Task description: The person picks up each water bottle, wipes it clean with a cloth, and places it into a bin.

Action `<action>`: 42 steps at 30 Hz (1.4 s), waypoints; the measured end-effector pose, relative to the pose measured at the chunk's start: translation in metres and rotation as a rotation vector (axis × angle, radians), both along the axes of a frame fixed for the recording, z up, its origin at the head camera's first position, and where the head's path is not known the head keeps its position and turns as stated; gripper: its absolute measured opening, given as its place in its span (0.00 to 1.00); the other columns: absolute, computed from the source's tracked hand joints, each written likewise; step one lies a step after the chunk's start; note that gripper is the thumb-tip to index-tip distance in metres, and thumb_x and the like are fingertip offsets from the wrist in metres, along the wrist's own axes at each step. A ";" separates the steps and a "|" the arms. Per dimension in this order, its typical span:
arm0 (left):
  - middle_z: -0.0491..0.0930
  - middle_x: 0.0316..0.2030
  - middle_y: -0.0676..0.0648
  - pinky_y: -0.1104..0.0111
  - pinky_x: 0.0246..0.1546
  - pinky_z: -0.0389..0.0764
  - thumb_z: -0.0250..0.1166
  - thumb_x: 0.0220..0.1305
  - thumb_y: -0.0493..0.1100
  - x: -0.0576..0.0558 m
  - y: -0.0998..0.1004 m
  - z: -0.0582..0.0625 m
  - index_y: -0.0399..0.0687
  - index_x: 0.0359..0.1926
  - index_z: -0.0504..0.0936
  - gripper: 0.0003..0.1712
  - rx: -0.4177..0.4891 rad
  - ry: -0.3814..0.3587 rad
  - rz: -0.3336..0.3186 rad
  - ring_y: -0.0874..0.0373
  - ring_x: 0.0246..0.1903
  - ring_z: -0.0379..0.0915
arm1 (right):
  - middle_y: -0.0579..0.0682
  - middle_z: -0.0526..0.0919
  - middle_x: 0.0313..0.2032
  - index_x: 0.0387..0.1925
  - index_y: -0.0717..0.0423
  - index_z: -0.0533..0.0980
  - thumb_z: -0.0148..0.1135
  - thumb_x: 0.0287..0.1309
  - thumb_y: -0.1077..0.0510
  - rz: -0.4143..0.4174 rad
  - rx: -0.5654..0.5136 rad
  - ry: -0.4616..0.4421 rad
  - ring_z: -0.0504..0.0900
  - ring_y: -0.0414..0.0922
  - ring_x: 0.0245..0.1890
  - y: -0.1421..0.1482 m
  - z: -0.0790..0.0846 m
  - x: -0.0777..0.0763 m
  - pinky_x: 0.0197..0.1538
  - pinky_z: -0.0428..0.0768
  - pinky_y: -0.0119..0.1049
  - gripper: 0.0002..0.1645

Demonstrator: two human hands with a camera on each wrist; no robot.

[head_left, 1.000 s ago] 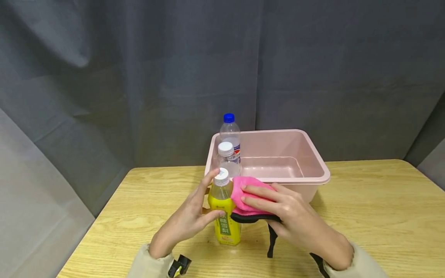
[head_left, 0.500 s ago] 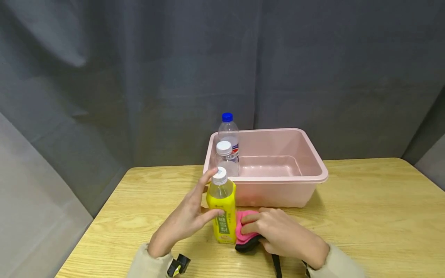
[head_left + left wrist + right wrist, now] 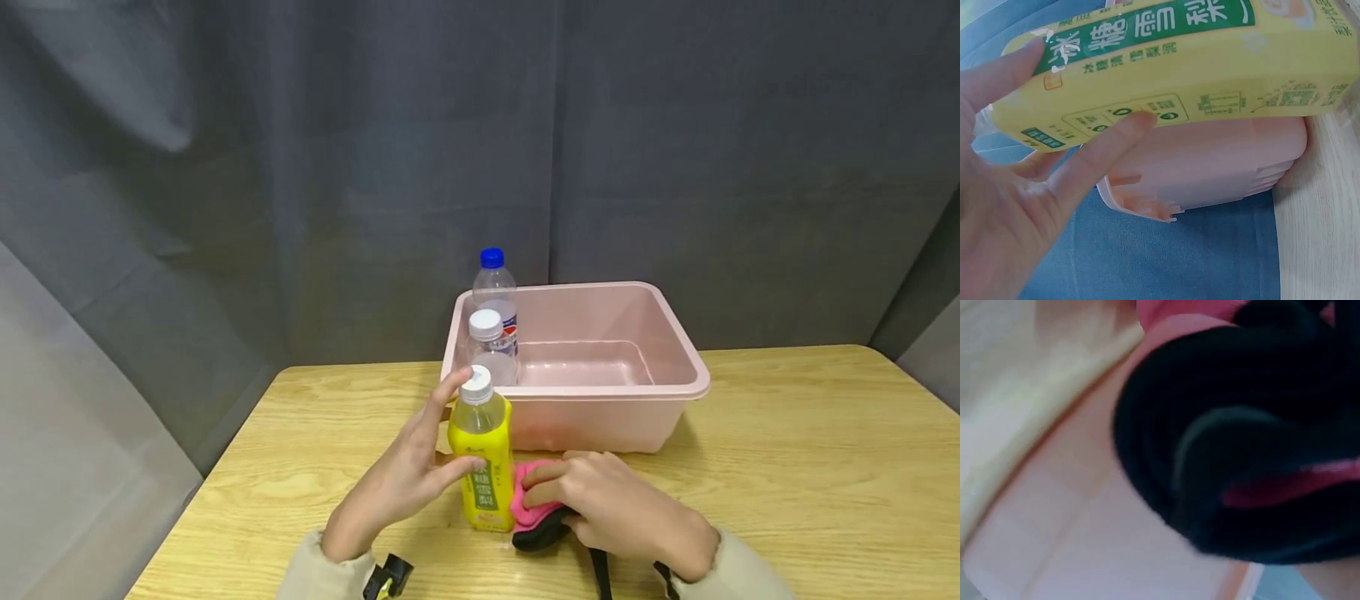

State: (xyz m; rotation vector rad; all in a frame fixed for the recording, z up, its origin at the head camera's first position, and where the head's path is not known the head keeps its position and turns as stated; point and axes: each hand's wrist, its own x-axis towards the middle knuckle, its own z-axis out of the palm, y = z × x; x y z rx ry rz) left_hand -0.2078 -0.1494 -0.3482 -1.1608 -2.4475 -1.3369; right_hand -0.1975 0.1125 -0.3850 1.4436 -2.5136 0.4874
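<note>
A bottle with a yellow label and white cap [image 3: 487, 504] stands upright on the wooden table in the head view. My left hand [image 3: 408, 471] grips it from the left, with the thumb on the label and a finger up by the cap. In the left wrist view the thumb and fingers wrap the yellow label [image 3: 1210, 81]. My right hand [image 3: 618, 504] holds a folded pink cloth [image 3: 528, 496] with black edging against the bottle's lower right side. Dark edging [image 3: 1260, 394] fills much of the right wrist view, where the fingers are mostly hidden.
Right behind the yellow bottle is a pink plastic basin [image 3: 592, 421]. A blue-capped clear bottle [image 3: 492, 290] and a white-capped clear bottle [image 3: 495, 367] stand upright at its left end. Grey curtain [image 3: 420, 167] hangs behind the table [image 3: 810, 467].
My right hand has moved the pink cloth from the yellow bottle's upper right side down to near its base. The left hand and bottle have stayed put.
</note>
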 end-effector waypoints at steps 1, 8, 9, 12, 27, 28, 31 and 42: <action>0.63 0.66 0.29 0.69 0.35 0.86 0.71 0.58 0.24 0.000 0.000 0.000 0.51 0.76 0.48 0.55 -0.001 -0.001 0.002 0.35 0.58 0.72 | 0.41 0.85 0.52 0.48 0.45 0.86 0.65 0.36 0.76 -0.004 -0.022 0.027 0.83 0.43 0.50 0.001 0.003 0.001 0.47 0.84 0.45 0.35; 0.64 0.65 0.29 0.70 0.35 0.86 0.70 0.58 0.24 -0.001 0.001 0.001 0.50 0.76 0.47 0.54 -0.003 0.016 -0.010 0.34 0.57 0.72 | 0.47 0.84 0.55 0.52 0.48 0.85 0.69 0.35 0.76 -0.028 -0.337 0.266 0.82 0.47 0.44 0.004 0.025 0.006 0.44 0.83 0.42 0.37; 0.64 0.65 0.29 0.70 0.35 0.86 0.70 0.58 0.24 -0.002 0.001 0.001 0.51 0.76 0.47 0.54 -0.002 0.013 -0.008 0.34 0.57 0.73 | 0.47 0.84 0.55 0.52 0.49 0.85 0.69 0.37 0.76 -0.030 -0.391 0.282 0.83 0.48 0.45 0.003 0.027 0.006 0.47 0.82 0.40 0.36; 0.64 0.64 0.28 0.70 0.35 0.86 0.69 0.59 0.24 -0.002 0.000 0.001 0.52 0.76 0.47 0.54 0.004 0.011 -0.011 0.33 0.56 0.73 | 0.51 0.83 0.57 0.54 0.52 0.84 0.68 0.39 0.77 -0.027 -0.527 0.290 0.82 0.51 0.50 0.002 0.032 0.007 0.58 0.77 0.35 0.37; 0.63 0.67 0.29 0.70 0.36 0.86 0.69 0.60 0.24 0.000 0.000 -0.001 0.54 0.78 0.45 0.56 -0.002 -0.016 -0.008 0.35 0.57 0.73 | 0.51 0.82 0.58 0.57 0.51 0.82 0.70 0.38 0.75 -0.032 -0.566 0.296 0.81 0.53 0.53 0.000 0.029 0.007 0.65 0.70 0.29 0.39; 0.63 0.67 0.29 0.71 0.36 0.86 0.69 0.60 0.25 0.000 0.000 -0.001 0.54 0.78 0.45 0.56 -0.004 -0.019 -0.009 0.35 0.57 0.74 | 0.51 0.83 0.57 0.56 0.52 0.83 0.70 0.37 0.75 -0.028 -0.558 0.317 0.82 0.53 0.52 0.000 0.028 0.007 0.64 0.71 0.30 0.39; 0.64 0.67 0.29 0.70 0.36 0.86 0.69 0.60 0.25 0.000 -0.001 0.000 0.54 0.78 0.45 0.56 -0.006 -0.022 -0.008 0.36 0.56 0.75 | 0.51 0.84 0.55 0.54 0.52 0.83 0.71 0.35 0.75 -0.031 -0.511 0.351 0.82 0.54 0.50 -0.001 0.025 0.006 0.58 0.77 0.38 0.38; 0.63 0.68 0.29 0.71 0.36 0.85 0.70 0.59 0.24 0.002 -0.001 -0.001 0.51 0.77 0.46 0.56 -0.011 0.003 0.004 0.36 0.57 0.73 | 0.40 0.85 0.46 0.42 0.48 0.86 0.69 0.34 0.75 -0.082 -0.061 0.061 0.83 0.42 0.38 -0.008 -0.005 0.004 0.38 0.84 0.40 0.30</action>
